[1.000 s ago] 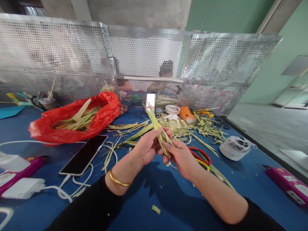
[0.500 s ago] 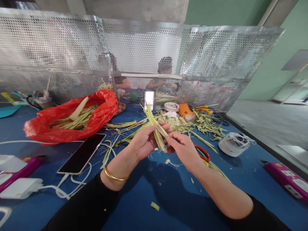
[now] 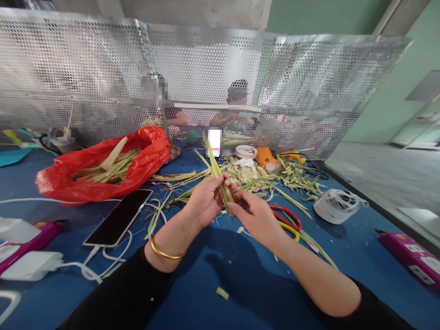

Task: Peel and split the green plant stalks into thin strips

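Note:
A folded bundle of long yellow-green plant leaves (image 3: 216,170) stands tilted between my two hands, its thin tips pointing away from me. My left hand (image 3: 206,199) is closed on the bundle's middle, thumb on top. Lower down, my right hand (image 3: 252,208) pinches the bottom end of the same leaves. Just right of that hand lie red-handled scissors (image 3: 288,215) with a yellow handle-like loop below, partly covered by my wrist. Behind the hands, loose leaf strips (image 3: 185,178) and pale scraps (image 3: 254,174) are heaped on the blue table (image 3: 192,293).
A red plastic bag (image 3: 85,195) of leaves, a phone (image 3: 118,217) on a cable and white chargers (image 3: 30,266) are at left. White string (image 3: 335,206) and a purple power strip (image 3: 409,254) lie at right. A perforated metal screen (image 3: 206,59) separates two people opposite.
My right hand has slid down and inward to the bundle's lower end. The piece it held out to the side now lies against the bundle, and more of the scissors shows.

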### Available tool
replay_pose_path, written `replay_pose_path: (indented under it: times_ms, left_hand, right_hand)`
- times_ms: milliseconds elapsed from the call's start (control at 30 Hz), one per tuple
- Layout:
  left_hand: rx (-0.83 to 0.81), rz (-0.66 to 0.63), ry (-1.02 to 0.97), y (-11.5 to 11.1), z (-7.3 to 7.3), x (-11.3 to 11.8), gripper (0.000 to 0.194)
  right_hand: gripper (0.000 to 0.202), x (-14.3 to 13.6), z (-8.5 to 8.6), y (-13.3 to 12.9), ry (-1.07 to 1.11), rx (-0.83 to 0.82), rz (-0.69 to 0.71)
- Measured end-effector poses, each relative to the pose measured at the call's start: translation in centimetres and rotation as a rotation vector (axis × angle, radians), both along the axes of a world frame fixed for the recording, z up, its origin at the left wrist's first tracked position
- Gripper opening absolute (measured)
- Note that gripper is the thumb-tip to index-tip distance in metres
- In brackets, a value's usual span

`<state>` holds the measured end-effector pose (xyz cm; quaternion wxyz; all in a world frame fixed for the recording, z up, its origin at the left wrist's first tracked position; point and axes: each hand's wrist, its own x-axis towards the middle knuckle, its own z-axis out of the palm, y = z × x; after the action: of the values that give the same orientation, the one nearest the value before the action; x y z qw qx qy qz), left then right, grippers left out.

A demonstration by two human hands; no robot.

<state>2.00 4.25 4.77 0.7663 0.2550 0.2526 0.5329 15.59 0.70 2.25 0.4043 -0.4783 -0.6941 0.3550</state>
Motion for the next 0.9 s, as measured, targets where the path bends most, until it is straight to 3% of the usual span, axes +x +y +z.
replay_pose_path:
  times_ms: [200,367,567,900]
  left_hand:
    - [0.045,0.053,0.049,-0.7,-0.4,0.7,0.013]
    - [0.094,0.043,0.101,-1.0,-0.4,0.9,0.014]
    - [0.162,0.212,0.119,-0.1,0.3,-0.5,0.012]
    - [0.151,0.285,0.108,0.2,0.8,-1.2,0.010]
  right_hand:
    - [0.021,-0.6,-0.6,-0.8,-0.211,-0.036,0.001]
    - [0.030,-1.0,-1.7,-0.6,-0.032,-0.155,0.049]
    - [0.033,-1.8,-1.7,-1.1,0.158,-0.407,0.203]
    - [0.032,-2.6,-2.0,-2.0,0.093,-0.497,0.271]
